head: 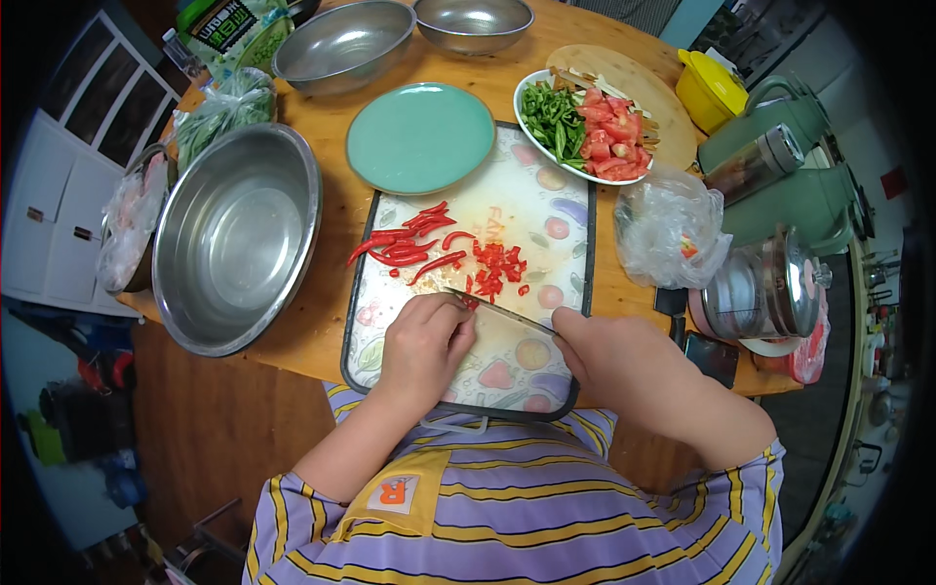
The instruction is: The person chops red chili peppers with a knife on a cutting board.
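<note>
My right hand (614,358) grips the handle of a kitchen knife (512,314), its blade pointing left across a patterned cutting board (563,274) with a dark rim. Curled fingers of my left hand (424,347) press a red chili pepper (469,301) at the blade's tip; most of that chili is hidden. Just beyond the blade lies a small heap of chopped red chili (497,267). Several whole red chilies (402,241) are on the board's left side. A green plate (420,139) overlaps the board's far left corner.
At left stands a large steel basin (245,234). Two metal strainers (344,44) are at the back. A white plate (531,135) of green peppers and tomato touches a round wooden board (673,124). Right of my board are a plastic bag (669,234), glass teapot (753,292) and phone (711,360).
</note>
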`<action>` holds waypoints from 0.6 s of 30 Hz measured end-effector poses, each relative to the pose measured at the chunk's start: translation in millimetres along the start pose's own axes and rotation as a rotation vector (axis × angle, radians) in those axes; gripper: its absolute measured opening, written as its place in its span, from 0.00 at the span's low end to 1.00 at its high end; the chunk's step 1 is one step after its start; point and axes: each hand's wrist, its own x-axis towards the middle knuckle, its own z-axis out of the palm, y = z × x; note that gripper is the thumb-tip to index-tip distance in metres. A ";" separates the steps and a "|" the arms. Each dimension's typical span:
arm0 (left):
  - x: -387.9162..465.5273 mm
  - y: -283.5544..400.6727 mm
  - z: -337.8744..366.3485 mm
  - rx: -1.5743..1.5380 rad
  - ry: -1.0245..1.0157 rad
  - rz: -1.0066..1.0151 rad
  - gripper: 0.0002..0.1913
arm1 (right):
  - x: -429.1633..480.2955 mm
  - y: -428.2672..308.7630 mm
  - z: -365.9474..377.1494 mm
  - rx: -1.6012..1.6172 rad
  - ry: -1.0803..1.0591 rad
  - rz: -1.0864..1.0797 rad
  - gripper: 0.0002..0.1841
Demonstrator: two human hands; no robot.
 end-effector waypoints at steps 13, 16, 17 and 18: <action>0.7 0.4 -5.2 -0.027 -0.082 -0.106 0.05 | 42.9 -14.0 17.6 0.066 0.003 -0.158 0.20; -1.0 -0.4 -5.5 -0.023 -0.081 -0.104 0.05 | 33.8 -10.6 18.7 0.052 -0.034 -0.129 0.21; -1.5 0.2 -5.6 -0.007 -0.074 -0.101 0.05 | 28.2 -8.0 16.6 0.062 -0.065 -0.113 0.21; -1.9 0.6 -5.8 0.008 -0.067 -0.099 0.05 | 23.2 -5.4 14.8 0.062 -0.065 -0.113 0.21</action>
